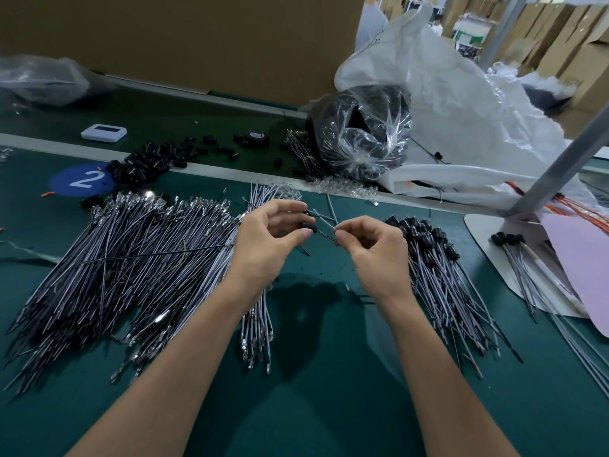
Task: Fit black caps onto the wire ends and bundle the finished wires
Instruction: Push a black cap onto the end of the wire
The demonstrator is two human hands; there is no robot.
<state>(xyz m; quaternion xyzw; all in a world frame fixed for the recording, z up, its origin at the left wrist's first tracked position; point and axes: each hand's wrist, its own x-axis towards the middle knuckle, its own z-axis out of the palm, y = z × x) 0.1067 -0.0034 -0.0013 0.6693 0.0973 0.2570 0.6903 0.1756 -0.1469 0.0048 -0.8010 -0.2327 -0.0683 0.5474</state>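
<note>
Black cap (309, 228) is pinched in my left hand's (267, 245) curled fingers (296, 238), held above the middle of the counter (329, 374). My right hand's (372, 255) fingers pinch the thin wire (324, 235) that runs to it. Capped wires (438, 268) lie just to the right, and bare wires (131, 258) fan out to the left. At the far edge a clear bag (362, 133) holds black pieces, with a big white bag (445, 94) behind it.

Bare mat (313, 407) was left open at near centre, hemmed at left by the wire pile (115, 275), at right by capped wires (441, 278); behind, passage was blocked by caps (145, 159), a bag (362, 133) and a post (560, 159).
</note>
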